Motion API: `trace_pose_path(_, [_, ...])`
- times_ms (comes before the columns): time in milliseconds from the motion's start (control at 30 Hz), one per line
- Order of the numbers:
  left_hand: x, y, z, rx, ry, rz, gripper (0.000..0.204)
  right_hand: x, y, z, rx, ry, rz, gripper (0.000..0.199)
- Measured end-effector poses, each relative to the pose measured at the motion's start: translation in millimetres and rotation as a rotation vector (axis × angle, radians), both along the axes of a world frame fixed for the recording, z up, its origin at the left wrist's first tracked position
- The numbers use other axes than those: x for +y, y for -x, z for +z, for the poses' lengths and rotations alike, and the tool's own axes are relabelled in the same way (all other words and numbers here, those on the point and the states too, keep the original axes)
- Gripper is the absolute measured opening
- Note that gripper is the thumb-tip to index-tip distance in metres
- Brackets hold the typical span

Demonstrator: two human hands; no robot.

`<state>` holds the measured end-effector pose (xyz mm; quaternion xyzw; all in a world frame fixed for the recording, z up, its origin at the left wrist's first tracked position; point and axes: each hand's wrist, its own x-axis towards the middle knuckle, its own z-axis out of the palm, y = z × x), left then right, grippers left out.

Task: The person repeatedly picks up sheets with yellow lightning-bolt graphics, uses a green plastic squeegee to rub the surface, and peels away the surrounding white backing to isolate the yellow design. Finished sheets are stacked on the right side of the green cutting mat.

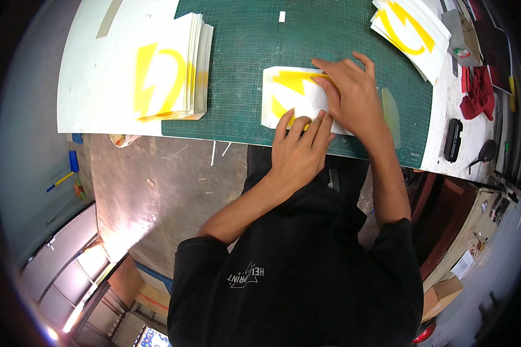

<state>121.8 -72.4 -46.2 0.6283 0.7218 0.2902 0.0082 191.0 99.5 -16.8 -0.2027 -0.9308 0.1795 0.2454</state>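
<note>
Left hand [298, 141] was laid fairly flat, fingers a little spread, with the fingertips down on the near edge of a white-and-yellow paper piece [309, 99]. Right hand [356, 95] came over the same piece from its right end, fingers bent, with the thumb on the printed face and the index finger up by the far edge. Couldn't tell if that one was actually pinching the paper or just resting on it.

OK, so going left to right: first up was the white tabletop [92, 87], with a greyish strip [109, 18] lying near the far side. Next came a thick stack of white sheets [162, 72] with a bold yellow design on top, partly on the white surface and partly on the green cutting mat [237, 75]. Down past the table edge, a couple of thin white strips [213, 153] showed against the brown floor [156, 173].

Then the piece being handled: it sat on the mat close to the person's side, between that stack and another pile further right. Just beside the right wrist was a pale greenish sheet [391, 118]. Up in the far right corner of the mat was that second pile [411, 29], fanned out a bit, then a grey box [462, 37], a black case [453, 140] and a crumpled red cloth [479, 95].
</note>
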Motion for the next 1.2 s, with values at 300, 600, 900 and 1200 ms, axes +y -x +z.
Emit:
trace_pose_path(300, [24.1,44.1,14.4,-0.021,0.121,0.020,0.074,7.2,8.8,-3.4,-0.200,-0.001,-0.097,0.028])
trace_pose_path(600, [25.5,55.7,-1.7,0.042,0.251,0.003,0.093,-24.9,-42.8,-18.4,-0.263,0.071,-0.060,0.063])
trace_pose_path(900, [24.0,49.7,3.5,0.127,0.270,0.005,0.089,-34.0,-120.3,3.7,-0.368,0.045,-0.882,0.042])
trace_pose_path(1200, [26.5,50.8,0.3,0.107,0.235,-0.009,0.091,-45.1,-26.9,-15.4,0.188,0.106,-0.412,0.025])
